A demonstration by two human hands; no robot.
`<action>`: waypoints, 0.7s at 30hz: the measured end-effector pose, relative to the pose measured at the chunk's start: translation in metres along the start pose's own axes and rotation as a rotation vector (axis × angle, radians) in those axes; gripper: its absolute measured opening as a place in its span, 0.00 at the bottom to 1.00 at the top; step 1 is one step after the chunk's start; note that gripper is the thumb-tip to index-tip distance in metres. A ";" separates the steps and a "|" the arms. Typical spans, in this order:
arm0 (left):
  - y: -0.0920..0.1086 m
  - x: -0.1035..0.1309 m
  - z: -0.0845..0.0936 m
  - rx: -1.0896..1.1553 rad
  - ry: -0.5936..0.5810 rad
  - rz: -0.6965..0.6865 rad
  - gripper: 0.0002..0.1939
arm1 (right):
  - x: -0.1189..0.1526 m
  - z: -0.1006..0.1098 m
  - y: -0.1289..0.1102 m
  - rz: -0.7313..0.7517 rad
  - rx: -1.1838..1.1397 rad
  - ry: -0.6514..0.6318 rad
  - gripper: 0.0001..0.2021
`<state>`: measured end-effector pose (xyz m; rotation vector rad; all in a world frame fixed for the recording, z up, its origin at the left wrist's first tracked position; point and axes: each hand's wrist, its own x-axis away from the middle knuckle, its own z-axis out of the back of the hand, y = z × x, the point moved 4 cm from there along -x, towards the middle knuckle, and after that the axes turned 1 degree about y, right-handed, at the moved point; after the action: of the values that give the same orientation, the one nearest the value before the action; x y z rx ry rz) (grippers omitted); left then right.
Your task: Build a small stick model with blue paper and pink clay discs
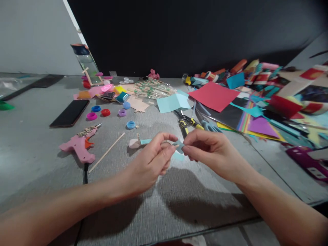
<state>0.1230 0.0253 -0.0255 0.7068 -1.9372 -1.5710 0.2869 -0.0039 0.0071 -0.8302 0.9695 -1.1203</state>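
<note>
My left hand (153, 159) is closed in a pinch around a thin wooden stick (177, 146), of which only the pale tip shows past the thumb. Close beside it, the fingertips of my right hand (208, 150) pinch a small piece of light blue paper (180, 146) that touches or nearly touches the stick; I cannot tell which. Below and behind the fingers, a light blue paper strip (146, 141) shows in part, next to a small whitish piece (134, 143). Left of my hands lie a loose wooden stick (107, 151) and a pink glue gun (80, 145).
Plastic bottle rings, one of them blue (131, 124), lie near a phone (69, 113). Farther back are bagged sticks (153, 88) and a bottle (87, 63). Pliers (188, 123), scissors (210, 126), red paper (214, 95) and a purple tool (306, 160) occupy the right.
</note>
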 end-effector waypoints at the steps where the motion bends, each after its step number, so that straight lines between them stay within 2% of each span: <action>1: 0.001 0.000 0.000 0.000 0.001 -0.008 0.08 | 0.000 0.000 0.000 -0.004 -0.009 -0.001 0.07; 7: 0.005 0.001 0.002 -0.045 0.028 -0.092 0.07 | 0.001 -0.002 0.003 -0.027 -0.059 -0.035 0.06; 10: 0.008 0.002 0.003 -0.147 0.050 -0.143 0.08 | 0.002 -0.003 0.002 -0.011 -0.085 -0.071 0.08; 16: 0.014 0.004 0.004 -0.362 0.070 -0.217 0.07 | 0.004 -0.002 0.001 0.038 -0.066 0.040 0.07; 21: 0.015 0.005 0.001 -0.433 0.054 -0.263 0.06 | 0.006 -0.004 -0.003 0.049 0.008 0.062 0.06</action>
<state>0.1176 0.0252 -0.0102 0.8262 -1.4331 -2.0208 0.2827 -0.0106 0.0068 -0.7654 1.0311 -1.1122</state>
